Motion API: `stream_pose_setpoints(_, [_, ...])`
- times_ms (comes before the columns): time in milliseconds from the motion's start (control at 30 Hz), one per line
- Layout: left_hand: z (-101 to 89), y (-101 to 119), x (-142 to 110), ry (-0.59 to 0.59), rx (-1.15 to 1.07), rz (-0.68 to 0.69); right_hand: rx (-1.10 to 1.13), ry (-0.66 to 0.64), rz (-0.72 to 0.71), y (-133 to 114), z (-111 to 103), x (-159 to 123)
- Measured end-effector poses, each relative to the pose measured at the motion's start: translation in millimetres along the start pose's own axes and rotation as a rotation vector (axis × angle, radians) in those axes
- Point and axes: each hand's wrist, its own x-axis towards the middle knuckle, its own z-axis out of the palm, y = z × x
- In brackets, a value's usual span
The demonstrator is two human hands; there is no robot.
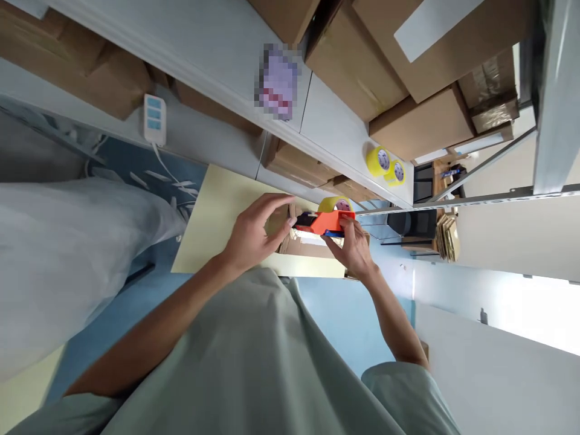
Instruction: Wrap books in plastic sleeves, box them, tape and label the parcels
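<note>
An orange tape dispenser (327,223) with a black front end is gripped in my right hand (356,248), its fingers closed around the orange body. A roll of yellow tape (335,203) shows against the dispenser's far side; I cannot tell whether it is mounted on it. My left hand (254,232) is curved at the dispenser's front, thumb and index finger apart, with the thumb tip at or very near the black end. Below the dispenser lies a cardboard box (312,248), partly hidden by it and by my hands.
The box rests on a pale yellow board (217,205). Behind it runs a white shelf (335,115) with large cardboard boxes (357,66) and two yellow tape rolls (378,161). A white power strip (154,119) hangs at left, near a big whitish bag (77,241).
</note>
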Motion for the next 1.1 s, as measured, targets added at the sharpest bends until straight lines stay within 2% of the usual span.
stream_pose_setpoints(167, [6.5, -11.0, -0.7, -0.063, -0.029, -0.006, -0.003, -0.082, -0.054, -10.6, -11.9, -3.9])
stream_pose_setpoints(333, [14.9, -23.6, -3.8, -0.128, -0.103, -0.122, 0.014, -0.237, 0.003, -17.7, -22.9, -2.5])
stream_pose_setpoints(600, [27.8, -54.6, -23.1, -0.257, -0.367, -0.559, 0.012, -0.570, 0.268, -38.1, -35.3, 21.1])
stream_pose_setpoints(700, [37.3, -66.4, -37.7, -0.291, -0.520, -0.686, 0.014, -0.686, 0.289, -39.1, -39.2, 31.2])
stream_pose_setpoints(767, [38.7, -77.4, -48.2, -0.273, -0.561, -0.754, 0.026, -0.772, 0.279, -34.9, -48.0, 37.8])
stream_pose_setpoints(867, [32.5, -103.5, -59.5, -0.173, -0.517, -0.829, 0.033, -0.860, 0.292, -22.7, -70.2, 49.4])
stream_pose_setpoints(1000, [32.4, -142.2, -59.7, -0.066, -0.480, -0.895, -0.012, -0.861, 0.351, -10.2, -93.7, 68.6])
stream_pose_setpoints(1100, [49.5, -159.2, -51.0, -0.060, -0.510, -0.937, -0.035, -0.827, 0.384, -12.6, -91.5, 83.8])
